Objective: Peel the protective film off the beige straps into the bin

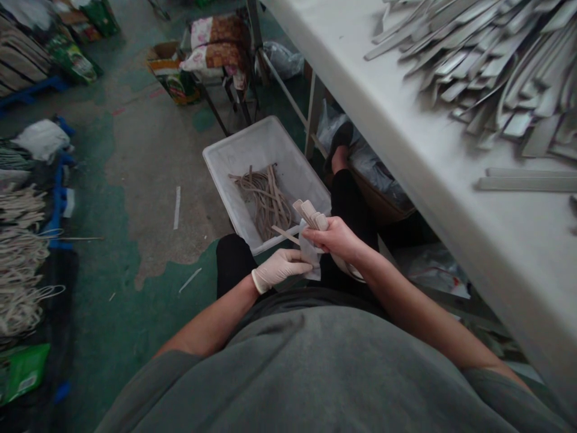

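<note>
My left hand (280, 269), in a pale glove, is closed with its fingertips on a thin whitish sheet (310, 252) over my lap. My right hand (334, 236), which looks ungloved, grips a bunch of flat beige strips (308, 211) with rounded ends, their tips pointing away from me. The whitish sheet lies against the bunch, between both hands. Just beyond the hands stands a white plastic tub (234, 144) holding a loose tangle of beige-brown strips (265, 195). One narrow strip end (285, 233) sticks out between the hands and the tub.
A pale-topped table (360, 78) runs along my right, bearing a heap of flat grey strips (491, 66). A cushioned stool (219, 45) and an open carton (169, 69) stand beyond the tub. Bundled cords (22, 258) lie at left. Scraps (177, 207) litter the floor.
</note>
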Demonstrator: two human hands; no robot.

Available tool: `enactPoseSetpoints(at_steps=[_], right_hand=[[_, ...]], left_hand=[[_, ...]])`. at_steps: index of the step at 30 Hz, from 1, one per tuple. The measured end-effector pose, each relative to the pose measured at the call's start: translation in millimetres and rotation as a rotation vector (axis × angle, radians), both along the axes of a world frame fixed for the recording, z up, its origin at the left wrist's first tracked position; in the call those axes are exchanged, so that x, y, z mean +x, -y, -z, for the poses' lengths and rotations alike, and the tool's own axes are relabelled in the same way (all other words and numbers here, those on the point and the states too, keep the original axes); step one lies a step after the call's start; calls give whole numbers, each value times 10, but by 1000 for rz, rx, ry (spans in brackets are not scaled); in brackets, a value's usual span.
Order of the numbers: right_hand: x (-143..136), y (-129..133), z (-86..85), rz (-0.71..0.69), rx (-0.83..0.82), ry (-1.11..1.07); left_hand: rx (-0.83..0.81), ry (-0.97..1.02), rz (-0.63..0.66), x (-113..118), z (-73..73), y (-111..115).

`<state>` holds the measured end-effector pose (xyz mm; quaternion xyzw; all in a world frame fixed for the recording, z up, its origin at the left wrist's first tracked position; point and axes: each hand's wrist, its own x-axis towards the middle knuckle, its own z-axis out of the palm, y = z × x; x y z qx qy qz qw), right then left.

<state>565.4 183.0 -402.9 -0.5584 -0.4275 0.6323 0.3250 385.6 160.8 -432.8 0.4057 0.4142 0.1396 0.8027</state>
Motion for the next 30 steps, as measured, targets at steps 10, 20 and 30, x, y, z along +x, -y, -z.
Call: enactPoseSetpoints(at_steps=[10, 20, 30], right_hand=[[40, 14, 54, 4, 33, 36], [158, 417, -38, -134, -13, 46], [-42, 471, -1, -235, 30, 286]], left_hand=[[-311, 96, -176, -107, 41, -115], [-252, 88, -885, -398, 118, -443], [-178, 118, -813, -88, 136, -247]])
